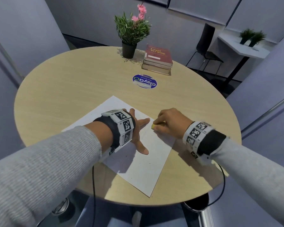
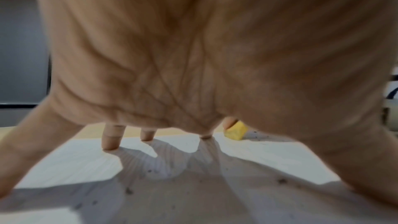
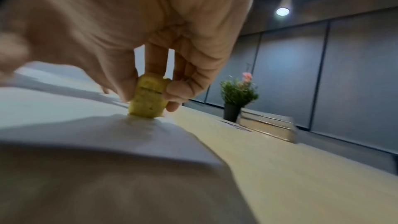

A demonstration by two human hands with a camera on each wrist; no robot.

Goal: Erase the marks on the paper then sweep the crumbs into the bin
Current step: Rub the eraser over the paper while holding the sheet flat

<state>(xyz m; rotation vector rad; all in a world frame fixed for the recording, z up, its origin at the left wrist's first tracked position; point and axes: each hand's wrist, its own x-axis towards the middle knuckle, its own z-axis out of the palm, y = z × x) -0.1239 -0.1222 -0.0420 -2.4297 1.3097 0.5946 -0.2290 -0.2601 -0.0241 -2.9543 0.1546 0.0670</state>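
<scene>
erasing is the step in hand: my right hand (image 1: 168, 122) pinches the eraser (image 1: 153, 126) on the paper (image 1: 143, 164); left hand (image 1: 136, 128) spread flat, pinning it. next, sweep crumbs (image 2: 129, 191) binward.

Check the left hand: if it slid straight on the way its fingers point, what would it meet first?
Most likely the yellow eraser pinched by the right hand. The left hand lies spread on the paper, index finger aimed at it; the gap looks small, depth unclear.
</scene>
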